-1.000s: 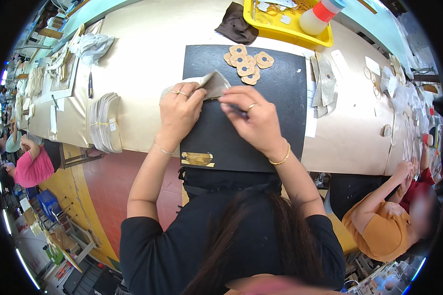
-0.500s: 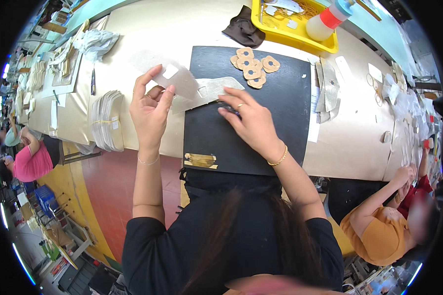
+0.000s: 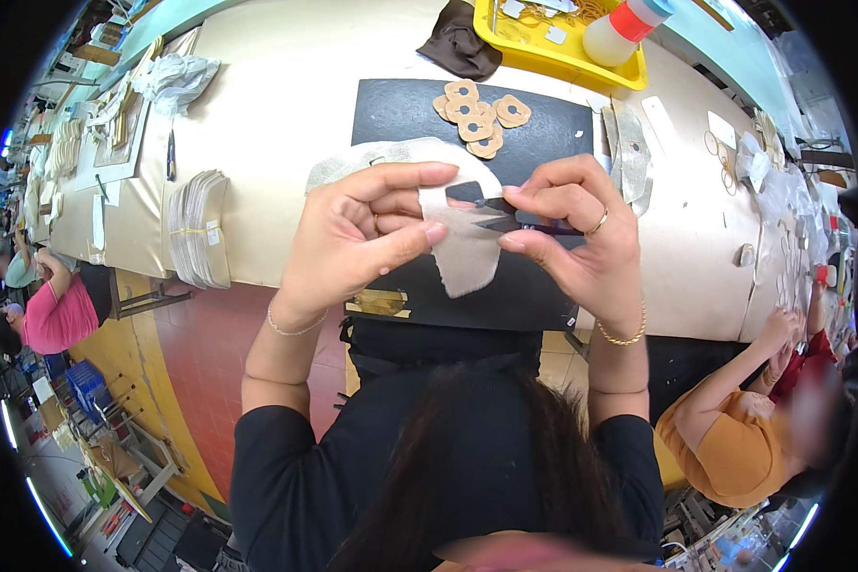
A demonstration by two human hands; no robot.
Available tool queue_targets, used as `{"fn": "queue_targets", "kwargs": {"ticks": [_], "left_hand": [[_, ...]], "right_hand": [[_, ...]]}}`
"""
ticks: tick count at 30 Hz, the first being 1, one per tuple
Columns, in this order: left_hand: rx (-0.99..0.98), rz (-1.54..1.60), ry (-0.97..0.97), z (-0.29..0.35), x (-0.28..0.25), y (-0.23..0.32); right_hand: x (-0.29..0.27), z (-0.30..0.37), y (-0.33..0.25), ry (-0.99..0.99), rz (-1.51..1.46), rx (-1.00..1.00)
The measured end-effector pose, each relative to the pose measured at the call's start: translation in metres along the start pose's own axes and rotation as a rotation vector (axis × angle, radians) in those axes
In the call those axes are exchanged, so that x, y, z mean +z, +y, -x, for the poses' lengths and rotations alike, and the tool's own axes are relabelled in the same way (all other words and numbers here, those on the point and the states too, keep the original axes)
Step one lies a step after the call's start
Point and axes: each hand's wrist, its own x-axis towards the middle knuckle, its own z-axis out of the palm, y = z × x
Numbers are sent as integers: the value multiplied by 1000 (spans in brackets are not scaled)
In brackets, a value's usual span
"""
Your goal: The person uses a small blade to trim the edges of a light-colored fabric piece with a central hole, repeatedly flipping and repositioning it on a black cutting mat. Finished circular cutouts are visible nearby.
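My left hand (image 3: 357,224) pinches a pale greyish-beige piece of sheet material (image 3: 469,265), with a rectangular cut-out near its top, held above the black mat (image 3: 534,297). Thumb and fingers of my right hand (image 3: 586,224) are closed on small dark thread snips (image 3: 526,220). The snips' blades are apart and reach over the piece beside the cut-out; whether they touch it I cannot tell. Behind my left hand lies another pale grey piece (image 3: 377,153), partly hidden. Several tan rounded pieces with dark centre holes (image 3: 472,124) are heaped farther back on the mat.
At the back stands a yellow tray (image 3: 562,67) with a red-banded bottle (image 3: 620,38); a dark brown cloth (image 3: 460,40) lies beside it. To the left is a banded stack of pale pieces (image 3: 198,229). More grey pieces (image 3: 629,157) lie right of the mat. A co-worker in orange (image 3: 729,448) sits at right.
My left hand has brought the piece rightward and nearer to me. My right hand has lifted from the mat, and the snips now meet the piece with blades apart.
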Motion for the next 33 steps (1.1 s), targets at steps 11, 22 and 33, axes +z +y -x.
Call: {"fn": "queue_targets", "kwargs": {"ticks": [11,22,33], "left_hand": [[-85,-67,-10,1,12,10],[-119,-22,-91,0,9,9],[-74,-61,-112,1,10,5]], "right_hand": [[-12,-2,-7,-105,-15,69],[-11,-1,-7,-94,-37,41],[-12,2,-11,-90,-44,86]]}}
